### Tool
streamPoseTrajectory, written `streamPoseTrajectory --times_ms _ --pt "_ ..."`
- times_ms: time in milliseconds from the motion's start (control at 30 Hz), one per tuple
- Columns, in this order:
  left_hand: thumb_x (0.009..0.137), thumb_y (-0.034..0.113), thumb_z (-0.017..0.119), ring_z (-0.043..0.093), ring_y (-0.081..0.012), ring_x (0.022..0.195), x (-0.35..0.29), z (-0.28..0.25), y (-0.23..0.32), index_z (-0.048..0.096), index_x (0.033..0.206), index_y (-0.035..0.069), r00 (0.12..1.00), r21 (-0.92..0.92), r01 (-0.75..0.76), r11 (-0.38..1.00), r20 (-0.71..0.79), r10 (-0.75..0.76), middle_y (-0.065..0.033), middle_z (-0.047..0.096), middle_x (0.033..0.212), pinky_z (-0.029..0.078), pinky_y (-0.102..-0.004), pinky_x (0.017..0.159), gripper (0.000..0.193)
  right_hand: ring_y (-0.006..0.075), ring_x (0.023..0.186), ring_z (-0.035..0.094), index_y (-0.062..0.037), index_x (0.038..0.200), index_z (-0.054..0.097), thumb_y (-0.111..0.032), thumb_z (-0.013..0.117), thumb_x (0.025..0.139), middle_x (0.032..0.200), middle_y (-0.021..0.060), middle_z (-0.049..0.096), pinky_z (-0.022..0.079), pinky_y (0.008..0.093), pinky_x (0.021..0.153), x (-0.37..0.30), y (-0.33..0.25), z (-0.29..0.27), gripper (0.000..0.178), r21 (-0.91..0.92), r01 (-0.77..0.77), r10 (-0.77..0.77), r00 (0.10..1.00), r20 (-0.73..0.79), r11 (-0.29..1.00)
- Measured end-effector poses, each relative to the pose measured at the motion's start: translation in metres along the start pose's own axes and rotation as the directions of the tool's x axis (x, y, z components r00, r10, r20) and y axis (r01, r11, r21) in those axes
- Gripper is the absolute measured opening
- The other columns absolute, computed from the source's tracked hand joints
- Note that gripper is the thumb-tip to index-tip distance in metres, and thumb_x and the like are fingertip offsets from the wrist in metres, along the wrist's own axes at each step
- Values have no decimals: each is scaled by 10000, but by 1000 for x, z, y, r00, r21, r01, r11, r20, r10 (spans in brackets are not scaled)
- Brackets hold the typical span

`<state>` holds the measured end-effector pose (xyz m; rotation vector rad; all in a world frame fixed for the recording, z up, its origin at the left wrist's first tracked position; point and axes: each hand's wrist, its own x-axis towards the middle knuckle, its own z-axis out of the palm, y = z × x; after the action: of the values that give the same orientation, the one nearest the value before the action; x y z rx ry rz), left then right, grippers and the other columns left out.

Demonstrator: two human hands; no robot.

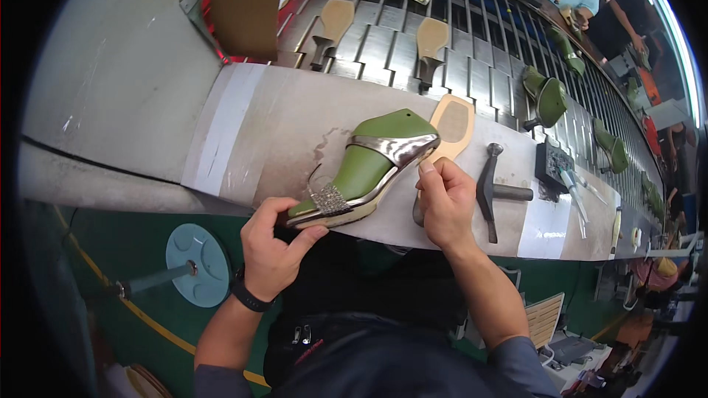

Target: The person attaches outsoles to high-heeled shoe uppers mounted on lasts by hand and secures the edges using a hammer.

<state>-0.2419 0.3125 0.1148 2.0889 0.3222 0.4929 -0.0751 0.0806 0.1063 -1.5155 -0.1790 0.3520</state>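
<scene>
Over the near edge of the long, pale-covered workbench (295,96), I have the smooth green shoe last (361,169) with metallic straps, toe left, heel right. My left hand (271,245), partly open, clasps the toe; my right hand (446,203) curls nearly closed by the heel, pinching what I cannot tell. Best to steady the toe without crushing the glittery silver band (328,197).

A strip light (674,23) glares upper right, metal slats (389,43) gleam, curved edges fade black.
</scene>
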Motion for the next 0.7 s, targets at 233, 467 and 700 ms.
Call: streamPoseTrajectory --times_ms 233,467,700 --pt "941 165 859 700 -100 904 7 -24 -9 655 1113 -10 993 -400 120 909 64 -103 -63 761 974 578 -279 815 319 183 798 675 36 1094 651 -105 672 1013 941 122 715 548 319 760 -29 -30 2 164 -654 667 -794 586 163 358" --pt "937 180 862 694 -109 972 1 -104 10 646 1160 -12 989 -621 104 777 150 -12 -55 735 1062 574 -277 862 365 449 1161 721 97 1513 457 -690 470 1044 1359 355 646 617 510 955 -117 0 -15 916 363 -429 151 792 591 827" --pt "924 258 860 721 -192 1047 5 -136 11 691 1250 -16 936 -576 12 818 293 193 -127 746 1128 575 -329 928 459 599 1121 685 62 1611 295 -522 710 952 1455 391 535 646 579 892 -120 32 26 973 544 -678 -20 617 787 495"
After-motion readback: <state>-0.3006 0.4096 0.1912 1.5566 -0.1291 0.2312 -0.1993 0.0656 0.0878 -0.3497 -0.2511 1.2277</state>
